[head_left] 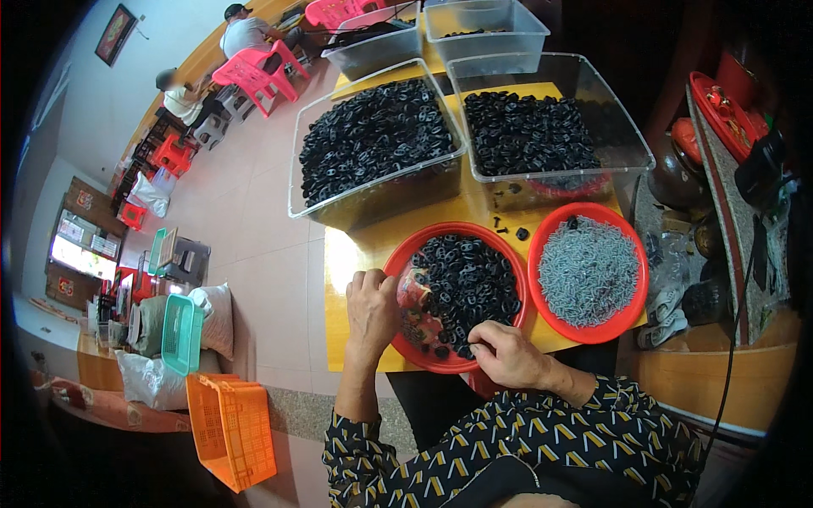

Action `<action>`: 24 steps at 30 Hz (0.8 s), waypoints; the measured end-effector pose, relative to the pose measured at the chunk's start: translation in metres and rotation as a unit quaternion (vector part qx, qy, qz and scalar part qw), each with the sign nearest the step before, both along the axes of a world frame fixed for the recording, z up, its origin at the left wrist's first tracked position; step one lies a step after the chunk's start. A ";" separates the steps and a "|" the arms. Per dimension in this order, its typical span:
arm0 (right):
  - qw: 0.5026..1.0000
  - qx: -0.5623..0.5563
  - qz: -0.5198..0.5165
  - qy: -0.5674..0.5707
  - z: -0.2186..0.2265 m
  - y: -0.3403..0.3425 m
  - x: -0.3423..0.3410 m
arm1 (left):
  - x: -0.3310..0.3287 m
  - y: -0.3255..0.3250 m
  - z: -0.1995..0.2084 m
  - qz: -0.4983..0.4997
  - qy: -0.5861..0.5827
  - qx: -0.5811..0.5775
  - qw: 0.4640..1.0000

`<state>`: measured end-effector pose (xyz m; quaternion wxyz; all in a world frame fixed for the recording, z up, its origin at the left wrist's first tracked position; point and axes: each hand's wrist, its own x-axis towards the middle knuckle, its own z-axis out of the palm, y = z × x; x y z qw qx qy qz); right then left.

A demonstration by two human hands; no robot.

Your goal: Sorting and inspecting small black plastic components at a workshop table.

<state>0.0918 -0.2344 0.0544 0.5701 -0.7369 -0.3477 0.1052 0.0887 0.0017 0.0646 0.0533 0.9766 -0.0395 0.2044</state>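
Observation:
A red basin (518, 264) with a patterned bottom sits at the near edge of the yellow table, heaped with small black plastic parts (470, 279) that have holes in them. At its left rim is my left hand (371, 309), fingers curled and closed; what they hold, if anything, is hidden. Over the near rim, my right hand (504, 351) has its thumb and fingers pinched together, right beside a few of the black parts. I cannot make out what is in that pinch. To the right stands a red tray (641, 275) full of small silvery metal screws or pins (589, 271).
Two clear plastic bins (377, 190) (622, 157) of black parts stand behind the basin on the yellow table (347, 339). Loose black pieces (522, 234) lie between. An orange crate (229, 427) is on the floor at left. Two people (246, 35) sit farther back.

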 end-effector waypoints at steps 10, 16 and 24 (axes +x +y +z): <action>0.999 -0.006 0.028 0.013 0.003 0.003 0.000 | 0.006 -0.003 -0.003 -0.014 0.067 0.006 0.998; 1.000 -0.014 0.021 0.015 0.007 0.003 0.001 | 0.012 -0.004 -0.004 -0.040 0.182 0.110 0.976; 1.000 -0.004 0.026 0.000 0.002 0.004 -0.001 | 0.006 -0.010 -0.015 -0.045 0.160 0.174 0.971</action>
